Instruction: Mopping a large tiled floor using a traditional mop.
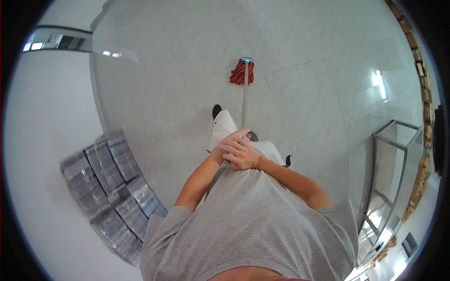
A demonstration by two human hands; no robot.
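Note:
A mop (242,75) with dark red strands and a blue clamp rests on the floor ahead of me. Its pale handle runs back toward my waist, where a bit of blue shows between my fingers. My left hand (228,142) is closed round the upper handle. Close against it, my right hand (243,156) is curled at the handle's top end, its fingers overlapping my left hand. The hands hide the end of the handle. My feet, in dark shoes, stand just behind the mop, partly covered by white trousers.
Stacks of plastic-wrapped packs (112,173) stand by the white wall on the left. At the right is a metal frame rack (398,145). Brown boxes (426,100) line the far right edge. Large grey tiles (300,103) cover the floor.

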